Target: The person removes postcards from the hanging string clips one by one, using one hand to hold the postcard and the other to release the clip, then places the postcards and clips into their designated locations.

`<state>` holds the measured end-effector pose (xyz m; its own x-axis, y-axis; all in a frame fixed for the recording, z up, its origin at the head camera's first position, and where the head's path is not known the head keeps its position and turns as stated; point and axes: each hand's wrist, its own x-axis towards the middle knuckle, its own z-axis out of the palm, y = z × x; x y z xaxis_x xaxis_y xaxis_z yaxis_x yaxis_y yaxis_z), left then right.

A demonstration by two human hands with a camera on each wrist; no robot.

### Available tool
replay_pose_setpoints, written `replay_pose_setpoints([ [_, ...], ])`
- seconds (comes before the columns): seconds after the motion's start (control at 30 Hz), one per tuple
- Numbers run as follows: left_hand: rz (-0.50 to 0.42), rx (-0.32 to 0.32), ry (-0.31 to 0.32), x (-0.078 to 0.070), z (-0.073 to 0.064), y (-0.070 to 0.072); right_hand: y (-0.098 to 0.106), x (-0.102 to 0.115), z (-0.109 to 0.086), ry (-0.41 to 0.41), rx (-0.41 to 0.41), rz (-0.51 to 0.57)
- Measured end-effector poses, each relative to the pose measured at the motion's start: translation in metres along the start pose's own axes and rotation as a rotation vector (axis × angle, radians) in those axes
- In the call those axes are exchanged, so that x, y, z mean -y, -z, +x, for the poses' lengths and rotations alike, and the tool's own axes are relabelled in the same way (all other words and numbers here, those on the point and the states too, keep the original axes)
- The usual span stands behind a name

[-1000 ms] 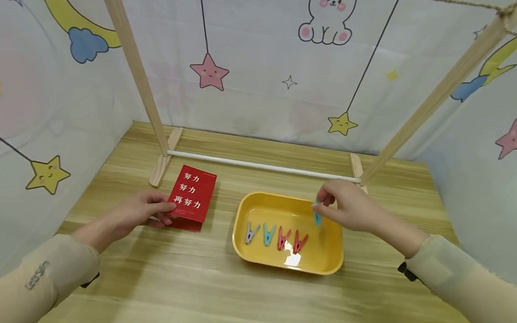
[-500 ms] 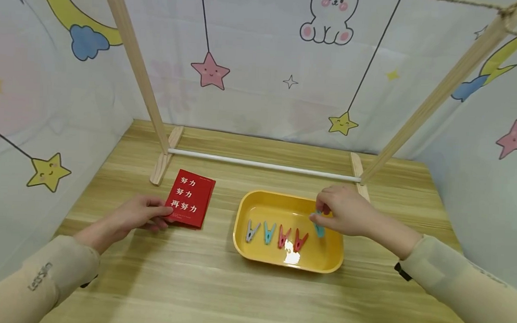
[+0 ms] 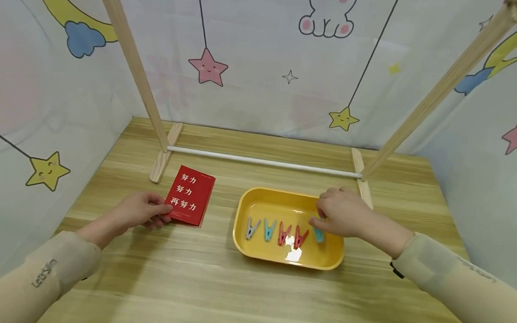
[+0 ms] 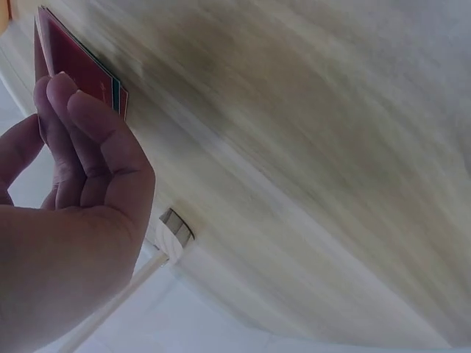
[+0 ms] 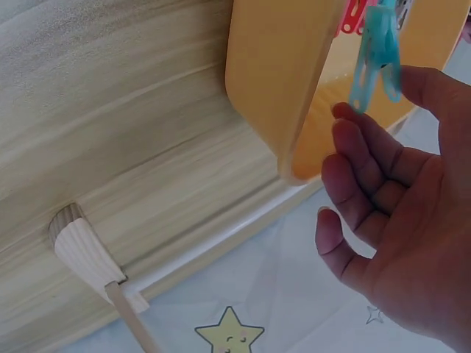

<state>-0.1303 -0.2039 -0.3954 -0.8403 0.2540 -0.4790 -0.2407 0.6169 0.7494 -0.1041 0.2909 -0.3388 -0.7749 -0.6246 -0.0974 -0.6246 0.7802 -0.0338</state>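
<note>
In the head view my left hand (image 3: 141, 211) pinches the lower left corner of a red booklet (image 3: 189, 194) with white Chinese characters, thumb on its cover and fingers beneath. The left wrist view shows the booklet's (image 4: 77, 62) leaves slightly parted. My right hand (image 3: 345, 213) is over the right end of a yellow tray (image 3: 286, 264), pinching a light blue clothespin (image 3: 319, 235) by its handle ends between thumb and fingertips. Inside the tray, left of that hand, a grey clothespin (image 3: 251, 228), a light blue one and two red ones lie in a row.
A wooden frame stands behind, with a left post (image 3: 132, 64), a right post (image 3: 439, 92) and a white crossbar (image 3: 263, 160) low between them. Twine is tied at the right post's top. A printed curtain (image 3: 252, 98) encloses the wooden table (image 3: 218, 294).
My right hand has lowered the light blue clothespin into the tray, right of the row. The booklet's raised cover has come down nearly flat, still in my left hand.
</note>
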Motion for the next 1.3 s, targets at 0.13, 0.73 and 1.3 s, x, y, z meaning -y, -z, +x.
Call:
replay_pose_setpoints([
  [0.13, 0.06, -0.028, 0.0, -0.003, 0.0, 0.0, -0.003, 0.006, 0.0, 0.007, 0.034, -0.132],
  [0.73, 0.251, -0.099, -0.071, -0.003, -0.006, 0.002, -0.03, 0.02, 0.002, 0.069, 0.085, -0.358],
  [1.3, 0.366, -0.108, -0.095, 0.0, -0.009, 0.006, -0.034, 0.021, 0.0, 0.072, 0.044, -0.403],
])
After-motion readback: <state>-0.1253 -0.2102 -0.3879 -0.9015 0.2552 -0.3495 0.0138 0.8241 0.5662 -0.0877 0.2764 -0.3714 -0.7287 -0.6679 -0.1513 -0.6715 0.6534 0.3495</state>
